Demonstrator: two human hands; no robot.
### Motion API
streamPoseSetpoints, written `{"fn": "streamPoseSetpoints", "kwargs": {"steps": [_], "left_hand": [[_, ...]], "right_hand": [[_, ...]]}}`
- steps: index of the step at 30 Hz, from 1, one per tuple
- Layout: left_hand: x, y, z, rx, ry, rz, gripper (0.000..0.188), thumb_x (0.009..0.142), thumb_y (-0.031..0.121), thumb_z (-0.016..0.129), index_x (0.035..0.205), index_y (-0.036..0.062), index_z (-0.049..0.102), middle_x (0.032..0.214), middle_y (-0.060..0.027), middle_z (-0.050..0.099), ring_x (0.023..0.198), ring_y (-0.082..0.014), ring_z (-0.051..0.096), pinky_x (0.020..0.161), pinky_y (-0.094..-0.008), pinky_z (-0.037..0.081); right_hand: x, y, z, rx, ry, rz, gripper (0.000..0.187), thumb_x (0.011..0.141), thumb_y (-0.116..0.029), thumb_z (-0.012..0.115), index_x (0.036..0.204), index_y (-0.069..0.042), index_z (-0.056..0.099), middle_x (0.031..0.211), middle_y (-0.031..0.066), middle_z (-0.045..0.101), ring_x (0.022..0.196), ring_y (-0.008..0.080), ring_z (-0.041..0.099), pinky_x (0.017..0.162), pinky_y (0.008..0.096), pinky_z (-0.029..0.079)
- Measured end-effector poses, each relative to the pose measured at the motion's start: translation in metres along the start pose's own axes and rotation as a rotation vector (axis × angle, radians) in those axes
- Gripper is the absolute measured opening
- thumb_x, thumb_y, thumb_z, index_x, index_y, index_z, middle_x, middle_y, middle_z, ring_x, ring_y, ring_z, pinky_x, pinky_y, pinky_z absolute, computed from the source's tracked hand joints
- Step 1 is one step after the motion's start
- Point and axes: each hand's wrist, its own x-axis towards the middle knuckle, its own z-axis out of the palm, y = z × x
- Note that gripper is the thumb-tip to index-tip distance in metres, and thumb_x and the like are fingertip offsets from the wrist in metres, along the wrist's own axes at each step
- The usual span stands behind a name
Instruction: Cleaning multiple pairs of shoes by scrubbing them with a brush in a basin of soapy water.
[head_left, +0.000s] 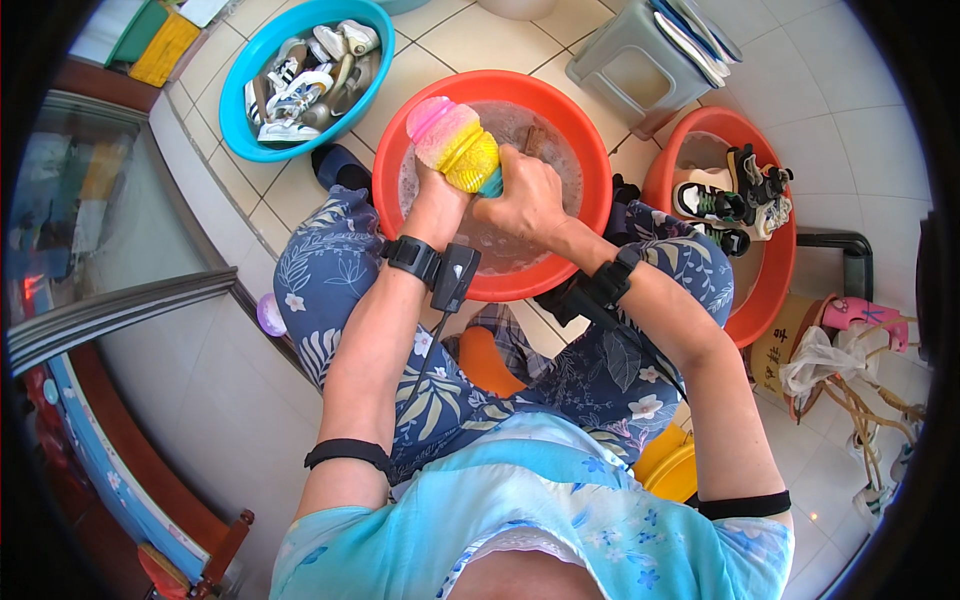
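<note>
A ribbed, moulded shoe (456, 143), fading from pink through yellow to blue, is held above soapy water in a red basin (594, 228) between my knees. My left hand (440, 195) grips it from below, its fingers mostly hidden behind the shoe. At the blue end, my right hand (527, 195) is closed, with the thumb and fingers against the shoe. Whether the right hand also holds a small tool is hidden. Something brown (536, 140), partly covered by my right hand, shows in the basin behind it.
At the far left, a turquoise basin (236, 128) holds several wet shoes (303, 92). On the right, another red basin (778, 285) has dark and white sneakers (712, 201) at its rim. A grey plastic stool (635, 62) stands far right; a glass-paned door (80, 210) is left.
</note>
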Motion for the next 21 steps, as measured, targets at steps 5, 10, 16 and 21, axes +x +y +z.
{"fn": "streamPoseSetpoints", "kwargs": {"steps": [5, 10, 16, 21], "left_hand": [[-0.002, 0.000, 0.003, 0.055, -0.003, 0.014, 0.031, 0.092, 0.040, 0.050, 0.104, 0.0131, 0.059, 0.093, -0.0057, 0.065, 0.082, -0.0235, 0.063, 0.073, -0.0379, 0.054], [0.004, 0.000, -0.008, 0.012, -0.032, -0.022, 0.032, 0.091, 0.042, 0.051, 0.104, 0.0135, 0.059, 0.094, -0.0055, 0.065, 0.083, -0.0239, 0.063, 0.074, -0.0389, 0.053], [0.011, 0.007, -0.006, 0.028, 0.078, -0.117, 0.055, 0.089, 0.057, 0.045, 0.115, 0.0093, 0.056, 0.105, -0.0082, 0.063, 0.096, -0.0256, 0.061, 0.086, -0.0413, 0.049], [0.005, 0.033, 0.004, 0.213, 0.052, -0.049, 0.078, 0.085, 0.070, 0.037, 0.122, 0.0035, 0.053, 0.115, -0.0181, 0.060, 0.106, -0.0312, 0.058, 0.096, -0.0448, 0.044]], "right_hand": [[0.000, -0.003, -0.002, -0.060, -0.033, 0.033, 0.040, 0.057, -0.023, 0.067, 0.087, 0.001, 0.056, 0.082, 0.0238, 0.064, 0.080, 0.0407, 0.062, 0.073, 0.0463, 0.050], [-0.001, -0.001, 0.000, -0.033, -0.019, 0.014, 0.042, 0.057, -0.025, 0.068, 0.088, 0.001, 0.056, 0.082, 0.0242, 0.064, 0.080, 0.0410, 0.062, 0.074, 0.0465, 0.050], [0.008, 0.020, 0.000, 0.130, -0.110, 0.120, 0.054, 0.055, -0.028, 0.071, 0.096, 0.002, 0.056, 0.088, 0.0236, 0.064, 0.086, 0.0385, 0.063, 0.078, 0.0443, 0.049], [0.004, 0.021, -0.006, 0.162, -0.174, 0.107, 0.057, 0.053, -0.027, 0.072, 0.099, 0.003, 0.056, 0.090, 0.0242, 0.063, 0.089, 0.0375, 0.062, 0.080, 0.0426, 0.049]]}}
